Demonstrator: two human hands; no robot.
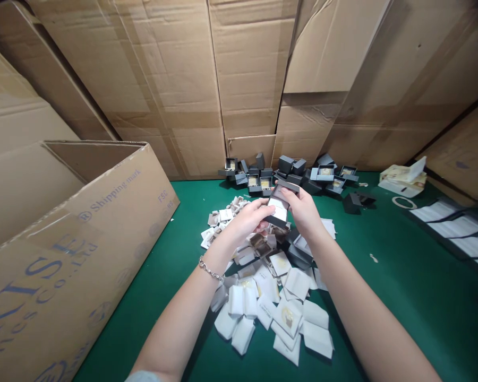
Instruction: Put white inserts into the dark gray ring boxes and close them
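Between my two hands is a small dark jewelry box [279,208] with its lid tilted up and a white insert showing inside. My left hand [258,213] grips the box from the left, its thumb by the white insert. From the right, my right hand [300,206] holds the lid side, fingers closed on it. Below the hands lie folded white paper cards [266,284], some with a yellowish print. A heap of small pale inserts [225,216] sits left of the box. More dark boxes [298,252] lie partly hidden under my right wrist.
Several dark boxes [290,172], some open, crowd the back of the green table [382,318]. At left stands a large open carton [103,223]. To the right are a tissue pack [404,179], a tape ring [403,202] and white stacks with black bands [454,220]. Cardboard [250,69] walls the back.
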